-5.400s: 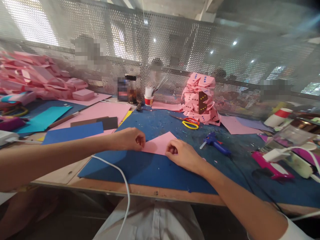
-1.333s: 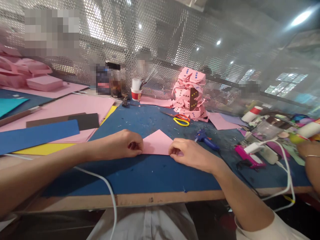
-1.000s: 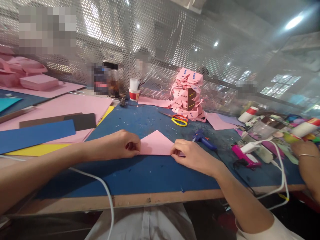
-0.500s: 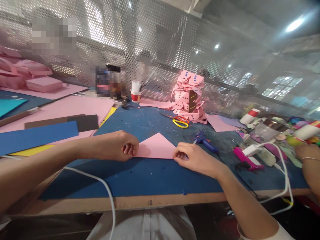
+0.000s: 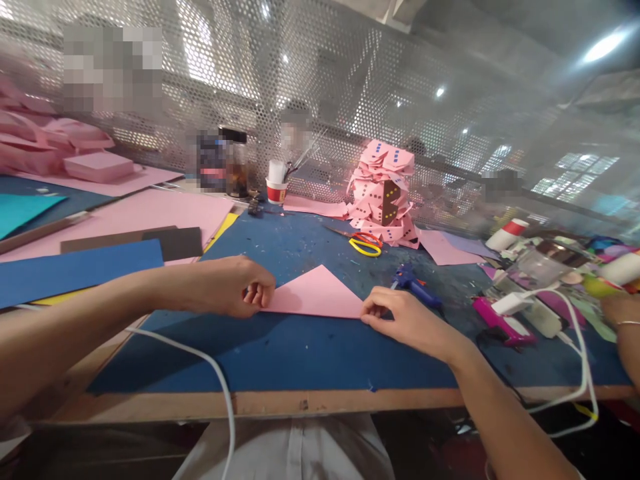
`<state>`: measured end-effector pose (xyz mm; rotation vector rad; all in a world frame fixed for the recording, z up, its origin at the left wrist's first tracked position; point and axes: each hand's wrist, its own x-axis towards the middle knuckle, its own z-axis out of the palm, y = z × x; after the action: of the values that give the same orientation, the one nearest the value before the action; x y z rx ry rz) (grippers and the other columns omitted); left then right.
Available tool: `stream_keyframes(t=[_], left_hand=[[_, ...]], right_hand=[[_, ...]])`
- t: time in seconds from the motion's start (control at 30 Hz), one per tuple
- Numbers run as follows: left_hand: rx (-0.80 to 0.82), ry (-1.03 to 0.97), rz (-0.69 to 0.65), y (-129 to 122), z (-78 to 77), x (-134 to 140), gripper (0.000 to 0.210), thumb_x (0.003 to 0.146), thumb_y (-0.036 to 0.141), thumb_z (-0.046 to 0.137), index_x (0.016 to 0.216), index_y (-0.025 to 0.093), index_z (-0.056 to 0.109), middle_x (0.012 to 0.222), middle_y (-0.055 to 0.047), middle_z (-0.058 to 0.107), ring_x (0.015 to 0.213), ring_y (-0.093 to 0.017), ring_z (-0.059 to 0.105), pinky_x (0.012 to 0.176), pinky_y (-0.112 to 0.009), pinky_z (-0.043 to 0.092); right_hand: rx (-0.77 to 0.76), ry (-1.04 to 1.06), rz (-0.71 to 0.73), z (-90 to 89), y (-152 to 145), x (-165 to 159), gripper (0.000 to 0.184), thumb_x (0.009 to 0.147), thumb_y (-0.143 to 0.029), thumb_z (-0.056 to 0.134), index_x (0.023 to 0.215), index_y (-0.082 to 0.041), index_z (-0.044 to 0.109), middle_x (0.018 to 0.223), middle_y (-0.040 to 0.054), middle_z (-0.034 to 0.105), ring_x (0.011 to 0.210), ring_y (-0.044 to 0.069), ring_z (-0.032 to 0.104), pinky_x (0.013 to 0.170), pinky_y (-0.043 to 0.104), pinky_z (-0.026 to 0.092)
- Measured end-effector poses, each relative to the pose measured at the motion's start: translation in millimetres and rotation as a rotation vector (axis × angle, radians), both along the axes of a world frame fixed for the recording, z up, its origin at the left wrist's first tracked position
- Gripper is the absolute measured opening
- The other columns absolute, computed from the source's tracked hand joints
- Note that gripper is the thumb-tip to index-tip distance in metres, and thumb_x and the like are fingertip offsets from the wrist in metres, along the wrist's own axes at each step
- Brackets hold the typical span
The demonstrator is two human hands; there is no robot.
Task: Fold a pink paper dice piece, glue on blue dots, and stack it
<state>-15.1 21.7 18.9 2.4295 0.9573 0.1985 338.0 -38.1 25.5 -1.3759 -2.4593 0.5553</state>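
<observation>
A pink triangular sheet [image 5: 317, 295], which looks like folded paper or thin foam, lies on the blue work mat [image 5: 295, 357] with its peak pointing away from me. My left hand [image 5: 247, 288] pinches the sheet's left corner, fingers curled closed. At the opposite corner, my right hand [image 5: 395, 315] holds the sheet between thumb and fingertips. Just beyond my right hand rests a blue glue gun [image 5: 417, 285]. Scissors [image 5: 365, 245] with red and yellow handles lie farther back.
A stack of pink pieces with coloured squares [image 5: 383, 193] stands by the perforated screen [image 5: 330, 87]. Coloured sheets [image 5: 80, 263] cover the left side. A paper cup [image 5: 276, 191] holds tools. White cables [image 5: 223, 380] cross the front edge. Another person's arm [image 5: 625, 320] is at far right.
My right hand has shifted slightly right and my left slightly left, so more of the pink sheet's lower edge shows between them. The view has also shifted a little.
</observation>
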Motion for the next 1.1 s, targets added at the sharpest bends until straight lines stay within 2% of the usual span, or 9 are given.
stream_keyframes(t=[0.43, 0.7, 0.93, 1.1], left_hand=[[0.016, 0.073, 0.024, 0, 7.8, 0, 0.019, 0.073, 0.008, 0.056, 0.078, 0.016, 0.072, 0.071, 0.002, 0.070, 0.065, -0.011, 0.061, 0.060, -0.019, 0.042], [-0.040, 0.055, 0.047, -8, 24.3, -1, 0.021, 0.072, 0.008, 0.055, 0.077, 0.016, 0.073, 0.070, 0.003, 0.068, 0.065, -0.011, 0.059, 0.061, -0.019, 0.042], [-0.074, 0.071, 0.071, 0, 16.5, -6, 0.017, 0.075, 0.012, 0.057, 0.078, 0.017, 0.073, 0.069, 0.002, 0.068, 0.065, -0.012, 0.059, 0.058, -0.019, 0.039], [-0.080, 0.118, 0.063, -1, 17.9, -6, 0.019, 0.078, 0.015, 0.054, 0.083, 0.017, 0.072, 0.073, 0.001, 0.069, 0.068, -0.012, 0.059, 0.061, -0.020, 0.039]], right_hand=[[-0.026, -0.035, -0.103, -4.2, 6, 7, 0.021, 0.096, -0.037, 0.060, 0.084, -0.021, 0.067, 0.083, -0.0004, 0.067, 0.075, 0.015, 0.059, 0.066, 0.027, 0.039], [-0.037, -0.031, -0.095, -4.0, 6, 8, 0.021, 0.096, -0.038, 0.058, 0.085, -0.022, 0.066, 0.084, -0.0005, 0.067, 0.075, 0.016, 0.058, 0.066, 0.027, 0.039], [-0.018, -0.062, -0.131, -3.7, 6, 9, 0.022, 0.096, -0.037, 0.059, 0.081, -0.022, 0.064, 0.079, -0.0017, 0.064, 0.071, 0.015, 0.056, 0.064, 0.027, 0.037], [-0.029, -0.065, -0.141, -4.0, 6, 10, 0.021, 0.095, -0.036, 0.059, 0.082, -0.022, 0.063, 0.078, -0.0019, 0.064, 0.071, 0.015, 0.056, 0.063, 0.026, 0.037]])
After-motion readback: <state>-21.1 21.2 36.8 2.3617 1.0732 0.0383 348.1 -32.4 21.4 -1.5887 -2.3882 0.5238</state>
